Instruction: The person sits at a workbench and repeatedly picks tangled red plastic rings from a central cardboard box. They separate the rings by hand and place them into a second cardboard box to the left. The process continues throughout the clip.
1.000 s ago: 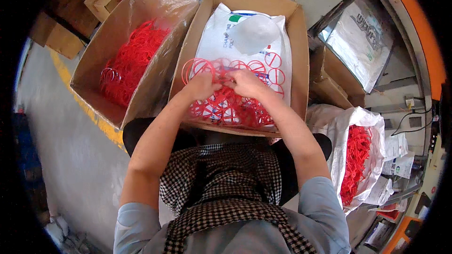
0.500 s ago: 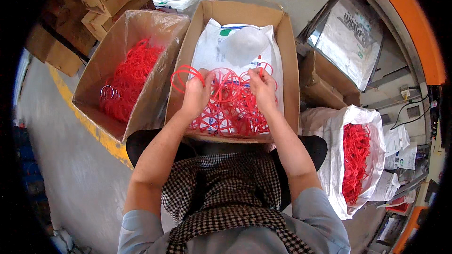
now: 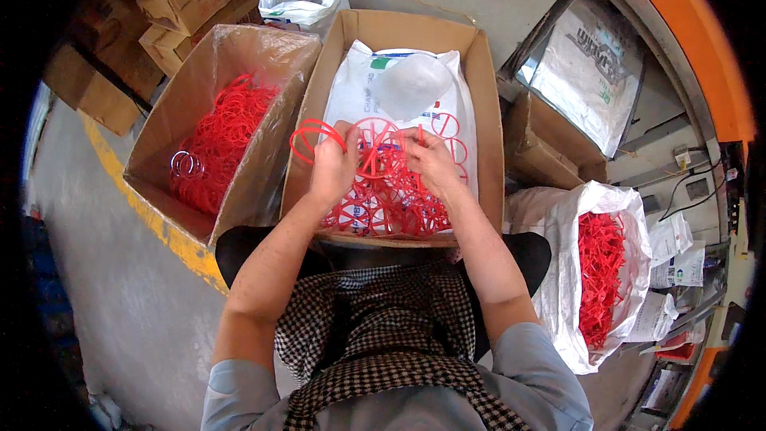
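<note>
Some red rings (image 3: 300, 132) are grasped by the left hand (image 3: 335, 166), seemingly to hold them aside; the right hand (image 3: 433, 164) pinches the red tangle (image 3: 391, 201), which lies in the carton (image 3: 491, 148), placed by the knees (image 3: 530, 259) probably for easy reach.

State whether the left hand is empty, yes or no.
No, the left hand grips red rings, whose loops stick out to its left.

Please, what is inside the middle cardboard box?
A white sack lies there, with red rings and a pale roundish piece on top. The sack hides whatever is under it.
</note>
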`<move>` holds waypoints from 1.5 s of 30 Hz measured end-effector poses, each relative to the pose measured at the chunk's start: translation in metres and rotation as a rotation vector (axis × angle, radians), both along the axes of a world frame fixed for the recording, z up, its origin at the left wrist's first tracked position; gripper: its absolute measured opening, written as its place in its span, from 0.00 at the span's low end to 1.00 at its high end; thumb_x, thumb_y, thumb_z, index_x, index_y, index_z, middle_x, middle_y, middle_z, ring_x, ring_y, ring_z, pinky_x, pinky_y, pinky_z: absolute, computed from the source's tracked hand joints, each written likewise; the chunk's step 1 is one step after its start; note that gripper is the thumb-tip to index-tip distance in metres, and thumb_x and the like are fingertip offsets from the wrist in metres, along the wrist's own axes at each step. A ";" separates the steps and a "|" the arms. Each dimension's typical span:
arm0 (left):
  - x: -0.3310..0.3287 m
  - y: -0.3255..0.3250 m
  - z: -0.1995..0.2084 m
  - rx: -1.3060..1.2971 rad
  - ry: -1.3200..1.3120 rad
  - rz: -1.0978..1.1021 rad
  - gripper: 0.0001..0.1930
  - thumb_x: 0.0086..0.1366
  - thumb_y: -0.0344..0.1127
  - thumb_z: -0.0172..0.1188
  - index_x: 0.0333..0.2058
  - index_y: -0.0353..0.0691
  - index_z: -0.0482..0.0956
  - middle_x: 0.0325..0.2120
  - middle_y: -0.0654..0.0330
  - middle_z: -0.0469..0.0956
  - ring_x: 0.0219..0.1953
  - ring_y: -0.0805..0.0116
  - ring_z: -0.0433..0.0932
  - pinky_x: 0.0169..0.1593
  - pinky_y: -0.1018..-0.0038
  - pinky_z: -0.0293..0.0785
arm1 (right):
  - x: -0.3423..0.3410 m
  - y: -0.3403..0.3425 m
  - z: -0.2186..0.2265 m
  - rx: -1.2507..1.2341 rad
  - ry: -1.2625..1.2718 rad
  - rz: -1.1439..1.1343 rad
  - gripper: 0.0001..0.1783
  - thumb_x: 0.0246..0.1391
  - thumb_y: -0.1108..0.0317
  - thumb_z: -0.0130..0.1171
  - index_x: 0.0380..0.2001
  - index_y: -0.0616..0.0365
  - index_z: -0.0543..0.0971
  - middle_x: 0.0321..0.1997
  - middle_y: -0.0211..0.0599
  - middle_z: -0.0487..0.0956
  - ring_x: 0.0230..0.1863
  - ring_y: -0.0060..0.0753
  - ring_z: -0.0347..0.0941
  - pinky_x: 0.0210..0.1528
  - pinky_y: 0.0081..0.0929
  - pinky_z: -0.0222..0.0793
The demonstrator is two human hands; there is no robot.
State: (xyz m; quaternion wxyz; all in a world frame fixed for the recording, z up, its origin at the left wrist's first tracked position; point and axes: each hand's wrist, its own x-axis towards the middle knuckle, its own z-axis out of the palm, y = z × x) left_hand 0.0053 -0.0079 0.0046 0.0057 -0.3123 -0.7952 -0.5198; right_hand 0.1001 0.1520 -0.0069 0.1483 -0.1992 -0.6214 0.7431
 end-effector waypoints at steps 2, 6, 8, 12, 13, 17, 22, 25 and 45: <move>-0.001 0.001 -0.007 0.015 0.011 -0.007 0.06 0.62 0.29 0.50 0.28 0.32 0.71 0.17 0.48 0.72 0.19 0.59 0.73 0.24 0.66 0.66 | 0.006 -0.002 0.003 -0.436 0.139 0.289 0.11 0.51 0.72 0.56 0.39 0.60 0.75 0.28 0.23 0.72 0.20 0.13 0.62 0.20 0.12 0.55; 0.003 0.003 -0.010 0.003 0.051 -0.035 0.07 0.61 0.29 0.50 0.27 0.31 0.71 0.18 0.47 0.72 0.21 0.58 0.75 0.24 0.66 0.67 | -0.002 -0.024 0.015 -0.293 0.111 0.229 0.10 0.52 0.70 0.56 0.39 0.60 0.74 0.27 0.21 0.71 0.21 0.12 0.61 0.20 0.14 0.55; 0.003 0.002 -0.008 -0.036 0.052 -0.023 0.07 0.61 0.29 0.50 0.27 0.31 0.71 0.18 0.47 0.73 0.21 0.55 0.76 0.24 0.66 0.68 | -0.005 -0.030 0.019 -0.204 0.138 0.199 0.08 0.54 0.69 0.55 0.37 0.59 0.74 0.26 0.21 0.70 0.21 0.13 0.61 0.20 0.16 0.56; 0.003 0.004 -0.011 -0.027 -0.060 0.032 0.08 0.61 0.30 0.50 0.27 0.30 0.71 0.19 0.45 0.73 0.22 0.52 0.76 0.25 0.65 0.68 | -0.010 -0.033 0.014 -0.078 0.092 0.109 0.06 0.56 0.66 0.52 0.33 0.56 0.70 0.25 0.22 0.68 0.22 0.12 0.59 0.20 0.15 0.55; 0.004 0.004 -0.013 0.005 -0.096 0.051 0.08 0.61 0.30 0.51 0.27 0.30 0.71 0.19 0.45 0.73 0.22 0.52 0.76 0.25 0.64 0.68 | -0.010 -0.038 0.015 -0.115 0.083 0.084 0.06 0.57 0.65 0.52 0.33 0.54 0.70 0.26 0.21 0.68 0.23 0.11 0.59 0.20 0.13 0.54; 0.006 0.004 -0.008 0.013 0.029 0.066 0.08 0.62 0.30 0.50 0.28 0.30 0.71 0.18 0.47 0.73 0.21 0.58 0.76 0.24 0.66 0.68 | -0.011 -0.046 0.013 -0.026 0.115 0.058 0.07 0.59 0.63 0.48 0.33 0.53 0.67 0.27 0.23 0.67 0.23 0.11 0.58 0.21 0.11 0.53; 0.005 0.003 -0.009 0.043 -0.131 0.037 0.05 0.63 0.29 0.49 0.31 0.32 0.70 0.17 0.49 0.71 0.20 0.61 0.74 0.24 0.68 0.67 | -0.011 -0.045 0.007 0.066 0.214 0.065 0.09 0.59 0.63 0.47 0.38 0.56 0.69 0.27 0.23 0.67 0.21 0.11 0.56 0.19 0.11 0.52; 0.009 -0.002 0.012 0.041 -0.125 0.022 0.03 0.62 0.27 0.49 0.32 0.33 0.69 0.16 0.53 0.70 0.19 0.64 0.73 0.22 0.69 0.66 | -0.008 -0.043 0.007 -0.360 0.106 -0.025 0.11 0.59 0.64 0.47 0.41 0.58 0.70 0.26 0.24 0.67 0.19 0.12 0.55 0.19 0.11 0.51; 0.011 -0.001 -0.003 -0.043 0.339 -0.019 0.05 0.62 0.32 0.48 0.30 0.37 0.67 0.15 0.43 0.69 0.19 0.43 0.71 0.21 0.56 0.66 | 0.004 -0.052 0.035 0.955 -0.097 -0.153 0.13 0.54 0.63 0.51 0.34 0.64 0.73 0.23 0.50 0.75 0.23 0.42 0.72 0.25 0.33 0.64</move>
